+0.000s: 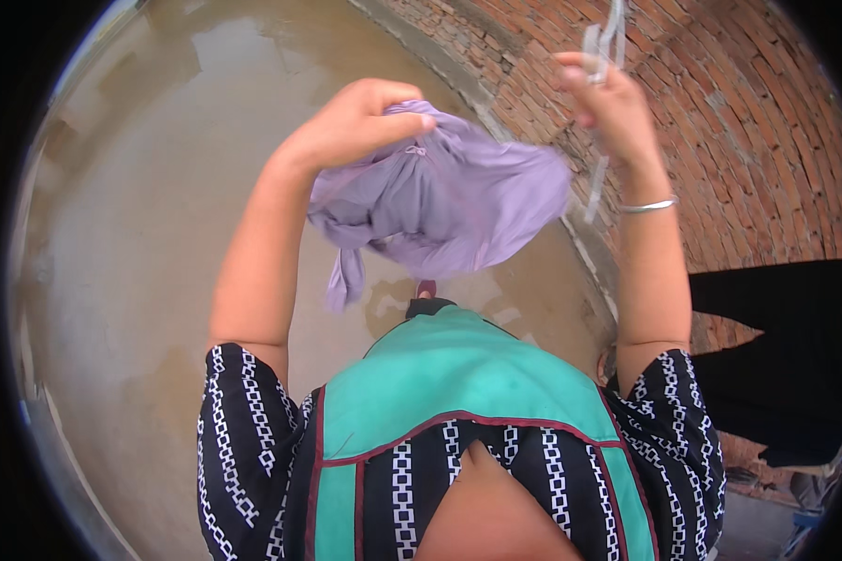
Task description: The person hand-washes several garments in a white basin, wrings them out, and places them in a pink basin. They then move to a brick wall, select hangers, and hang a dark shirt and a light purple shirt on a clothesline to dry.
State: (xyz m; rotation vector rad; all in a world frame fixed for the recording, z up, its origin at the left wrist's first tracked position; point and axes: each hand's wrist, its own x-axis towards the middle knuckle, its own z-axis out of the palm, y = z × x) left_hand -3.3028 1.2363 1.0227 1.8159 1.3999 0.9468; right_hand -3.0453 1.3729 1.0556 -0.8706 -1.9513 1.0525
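My left hand (374,120) grips the upper edge of a lavender garment (440,201), thumb pressed over the cloth near a small bow. The cloth hangs in folds, blurred at its right side, with a narrow end dangling at the lower left. To the right, my right hand (613,103) is raised beside the brick wall, fingers curled around a thin white strip (612,33). That strip runs up past the upper edge of the view, and a length of it shows below the hand. A silver bangle (649,205) circles my right wrist.
A brick wall (720,140) rises on the right, with a low concrete ledge (589,252) along its base. Black trousers (776,346) hang against it. Damp patches mark the concrete floor (168,234). I wear a green apron (468,374).
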